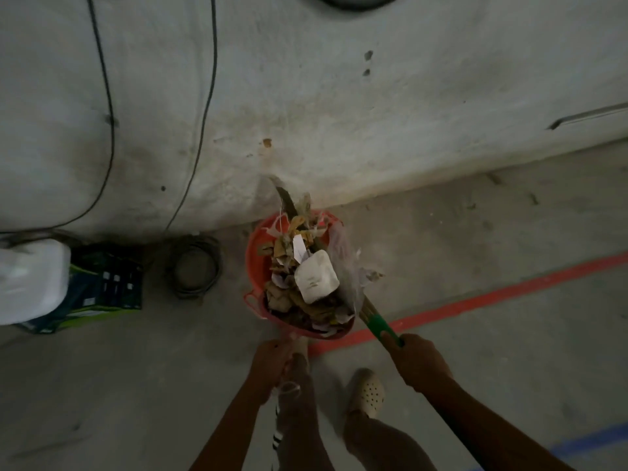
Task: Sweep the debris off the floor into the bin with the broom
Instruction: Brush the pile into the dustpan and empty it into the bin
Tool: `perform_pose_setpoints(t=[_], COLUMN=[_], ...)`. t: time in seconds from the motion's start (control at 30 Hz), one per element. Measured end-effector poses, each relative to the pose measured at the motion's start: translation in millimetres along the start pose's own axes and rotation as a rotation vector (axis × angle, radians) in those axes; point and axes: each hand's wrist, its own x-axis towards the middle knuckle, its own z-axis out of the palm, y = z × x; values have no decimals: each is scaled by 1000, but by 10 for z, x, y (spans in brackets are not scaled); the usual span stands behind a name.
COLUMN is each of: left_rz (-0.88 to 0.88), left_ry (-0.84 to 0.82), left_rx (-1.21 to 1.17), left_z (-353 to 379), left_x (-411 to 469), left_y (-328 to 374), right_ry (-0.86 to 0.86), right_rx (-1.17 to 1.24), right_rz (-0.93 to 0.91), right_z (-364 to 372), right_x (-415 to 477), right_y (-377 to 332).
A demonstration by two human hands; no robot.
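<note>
- Wall (pixel 373 96): rough grey plaster, stained brown above the bin, with two thin dark cables (pixel 108 113) hanging down it. The top edge cuts off a dark loop.
- Floor (pixel 475 232): dull concrete crossed by a red line (pixel 492 294) and, lower right, a blue line (pixel 591 440).
- Bin (pixel 253 253): a round one of red plastic, standing on the floor against the wall. It is heaped above its rim with debris (pixel 285 300) of brown scraps, torn paper and a crumpled clear sheet, and a dark curved strip pokes out at the back. Whether the lower red rim is part of the bin or a separate pan tipped over it cannot be told.
- Tub (pixel 27 283): white, blurred and cut off at the left edge. It sits on a dark green bag (pixel 105 277), and neither shows its contents.
- Broom (pixel 379 322): a green handle with straw bristles just beside the bin on the right. The head is mostly hidden behind the clear sheet.
- Right hand (pixel 421 362): wrapped tight round the green handle.
- Left hand (pixel 272 362): fingers curled round a pale stem (pixel 300 339) that runs up to the lower red rim. The dim light blurs the grip.
- Coil (pixel 195 266): grey cable wound in a ring, left of the bin.
- Block (pixel 316 277): white and squarish with rounded corners, lying on top of the debris.
- Shoe (pixel 368 392): a pale clog with holes.
</note>
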Motion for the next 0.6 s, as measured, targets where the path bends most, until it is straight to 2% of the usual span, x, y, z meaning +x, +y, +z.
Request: perform_pose_setpoints(t=[0.2, 0.33, 0.5, 0.6], left_rz=[-219, -351, -432, -475], left_ry=[-75, -170, -203, -212], left_rx=[29, -37, -129, -165], left_z=[-83, -234, -411, -507], left_x=[1011, 1644, 2221, 2281], left_y=[79, 211, 657, 953], right_ry=[-109, -162, -250, -238], right_rx=[129, 149, 51, -88], right_rz=[176, 206, 234, 218], right_z=[282, 387, 282, 124], right_x=[945, 1546, 2012, 1996], right_y=[-479, -946, -1623, -1880])
